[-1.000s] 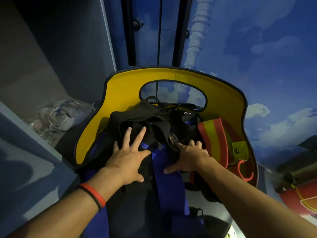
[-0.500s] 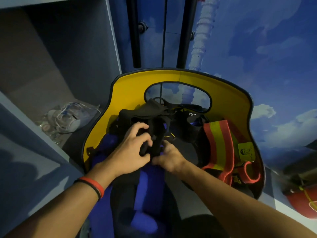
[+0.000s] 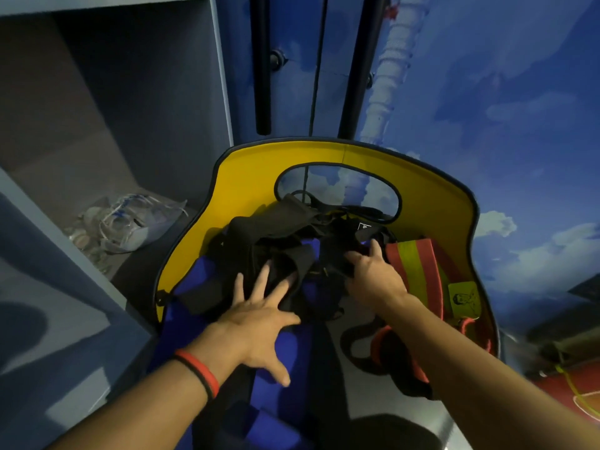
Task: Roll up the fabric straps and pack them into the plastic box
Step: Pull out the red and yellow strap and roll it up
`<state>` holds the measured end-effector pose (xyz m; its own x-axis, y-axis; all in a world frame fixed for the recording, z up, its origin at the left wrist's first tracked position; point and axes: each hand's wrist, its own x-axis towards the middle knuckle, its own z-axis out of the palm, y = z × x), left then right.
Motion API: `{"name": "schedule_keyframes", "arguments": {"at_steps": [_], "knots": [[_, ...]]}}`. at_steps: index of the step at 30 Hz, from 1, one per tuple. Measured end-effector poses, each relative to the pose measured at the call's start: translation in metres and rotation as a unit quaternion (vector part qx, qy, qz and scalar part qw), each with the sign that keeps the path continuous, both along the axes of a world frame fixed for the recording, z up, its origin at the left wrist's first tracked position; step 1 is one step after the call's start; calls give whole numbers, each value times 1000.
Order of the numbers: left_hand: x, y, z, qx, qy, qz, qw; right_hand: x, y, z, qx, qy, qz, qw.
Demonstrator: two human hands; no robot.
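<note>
A tangle of black fabric straps (image 3: 269,235) lies heaped on blue padding (image 3: 194,280) inside a yellow curved board (image 3: 431,203) with an oval cut-out. My left hand (image 3: 259,319) lies flat with spread fingers, pressing the near side of the black heap. My right hand (image 3: 373,274) reaches into the right side of the heap, fingers bent among the straps; whether it holds one I cannot tell. A red and yellow striped strap (image 3: 415,271) lies just right of that hand. No plastic box is visible.
A grey shelf compartment (image 3: 97,125) at left holds a clear bag of tubing (image 3: 136,222). Black loops with orange trim (image 3: 389,355) lie under my right forearm. A sky-painted wall (image 3: 503,108) and two black vertical bars (image 3: 263,76) stand behind the board.
My left hand has opened from a grasp on the black straps and now lies flat. My right hand has moved right and further away, to the heap's right edge.
</note>
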<state>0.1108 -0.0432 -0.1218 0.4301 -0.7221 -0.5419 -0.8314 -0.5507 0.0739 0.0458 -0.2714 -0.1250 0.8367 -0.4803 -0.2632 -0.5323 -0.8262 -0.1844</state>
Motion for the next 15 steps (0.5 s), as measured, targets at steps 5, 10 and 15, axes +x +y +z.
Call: {"name": "schedule_keyframes", "arguments": {"at_steps": [5,10,15], "knots": [[-10,-4,-11,6,-85,0,996,4,10,-14,63,-64,37,995],[9,-5,-8,-32,-177,59,982,20,57,38,54,-324,165,930],[17,-3,6,-36,-62,76,994,31,91,50,98,-341,228,907]]}}
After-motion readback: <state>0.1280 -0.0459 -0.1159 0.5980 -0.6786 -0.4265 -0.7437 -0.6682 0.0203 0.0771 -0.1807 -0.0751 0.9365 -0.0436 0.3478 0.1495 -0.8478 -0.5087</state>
